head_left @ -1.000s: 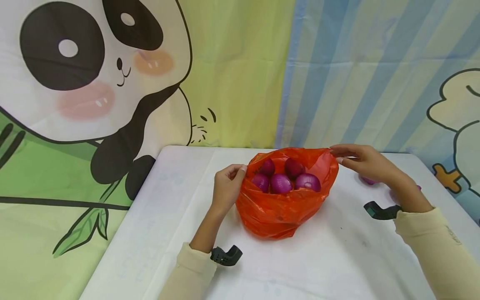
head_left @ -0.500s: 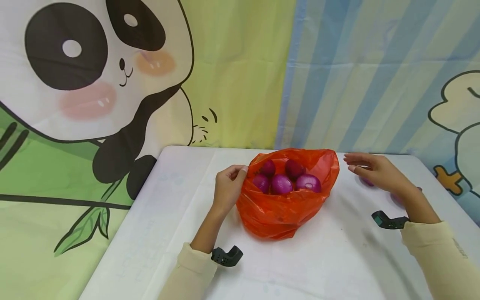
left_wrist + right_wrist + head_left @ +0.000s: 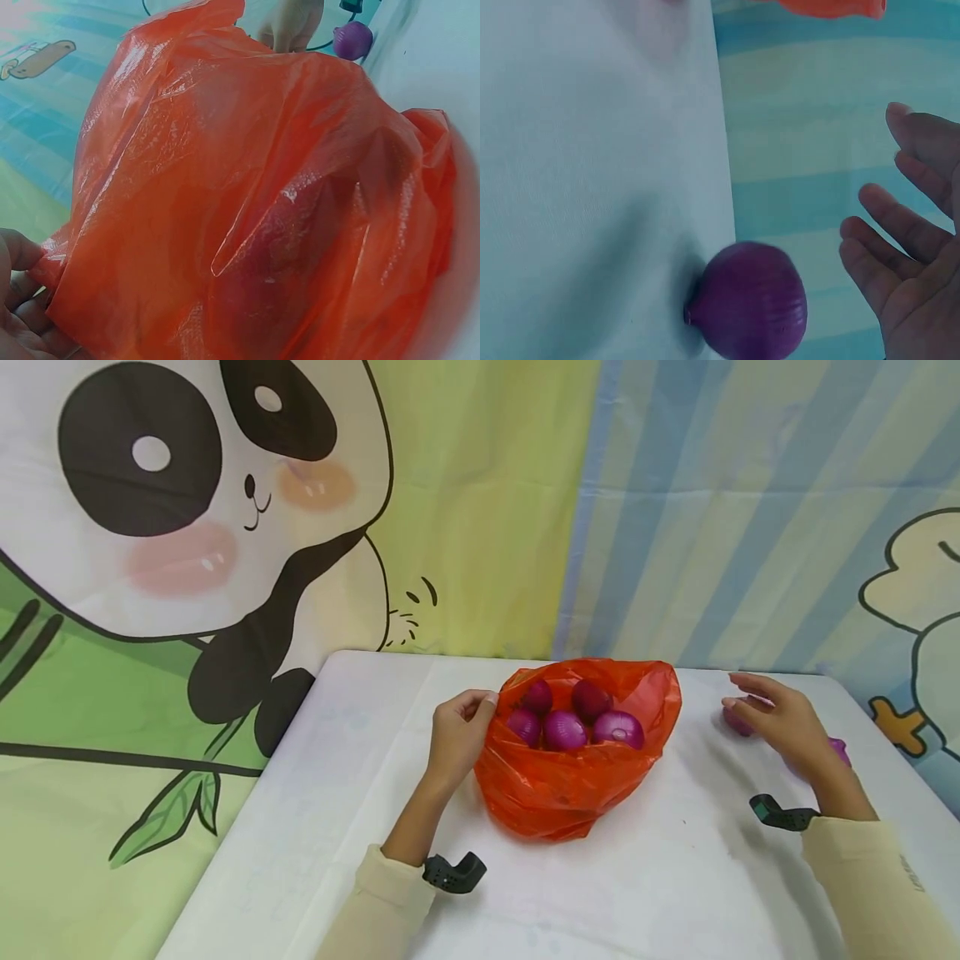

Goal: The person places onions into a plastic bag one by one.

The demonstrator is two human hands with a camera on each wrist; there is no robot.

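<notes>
A red plastic bag (image 3: 555, 789) stands on the white table with its mouth spread wide. Several red onions (image 3: 564, 730) lie inside it. My left hand (image 3: 459, 737) pinches the left side of the bag's rim between thumb and fingers; in the left wrist view the bag's wall (image 3: 180, 187) fills most of the picture. To the right of the bag my right hand (image 3: 787, 727) hovers with relaxed, parted fingers and holds nothing. It is nearest to a loose red onion (image 3: 738, 718), which it partly covers in the head view. The right wrist view shows a loose onion (image 3: 750, 300) below the fingers.
Another loose onion (image 3: 838, 750) lies farther right, partly behind the right wrist. The white tabletop (image 3: 637, 893) extends around the bag. A cloth backdrop with a panda (image 3: 277, 585) hangs behind the table's back edge.
My right hand has let go of the bag's right rim and moved right, over toward the loose onions. My left hand keeps its pinch, and the bag stays in place.
</notes>
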